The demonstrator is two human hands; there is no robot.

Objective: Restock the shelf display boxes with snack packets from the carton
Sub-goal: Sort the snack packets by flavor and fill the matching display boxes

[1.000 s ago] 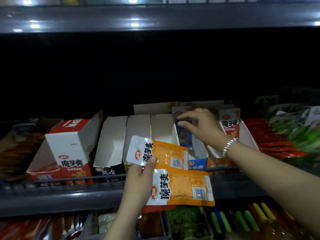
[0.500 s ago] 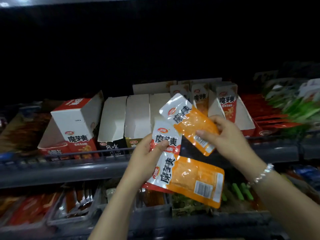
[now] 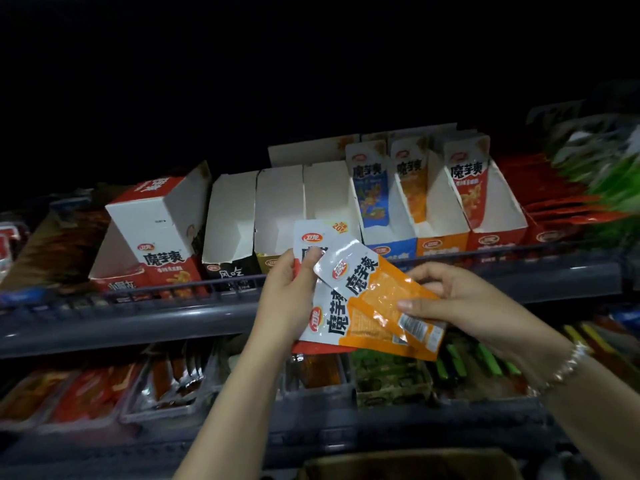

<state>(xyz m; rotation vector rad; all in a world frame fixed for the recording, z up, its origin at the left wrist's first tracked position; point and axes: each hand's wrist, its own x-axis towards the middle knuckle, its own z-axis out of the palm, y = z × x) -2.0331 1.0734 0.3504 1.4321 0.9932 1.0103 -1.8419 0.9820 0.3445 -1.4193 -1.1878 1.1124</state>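
My left hand (image 3: 287, 299) grips a fanned stack of orange-and-white snack packets (image 3: 329, 327) in front of the shelf rail. My right hand (image 3: 460, 303) pinches the top orange packet (image 3: 384, 292) by its lower right end, still lying across the stack. Behind them a row of display boxes stands on the shelf: an orange box (image 3: 441, 242) with one packet upright in it, a blue box (image 3: 391, 247) and a red box (image 3: 495, 237) likewise. A brown carton (image 3: 408, 462) shows at the bottom edge.
Three white-walled display boxes (image 3: 280, 206) left of the blue one look empty inside. A red-and-white box (image 3: 156, 230) leans tilted at the left. A grey shelf rail (image 3: 138, 317) runs across; a lower shelf (image 3: 173, 382) holds trays of red and green packets.
My right hand came back from the display boxes and took hold of the top orange packet. The packet has swung down onto the stack, and the view has tilted downward.
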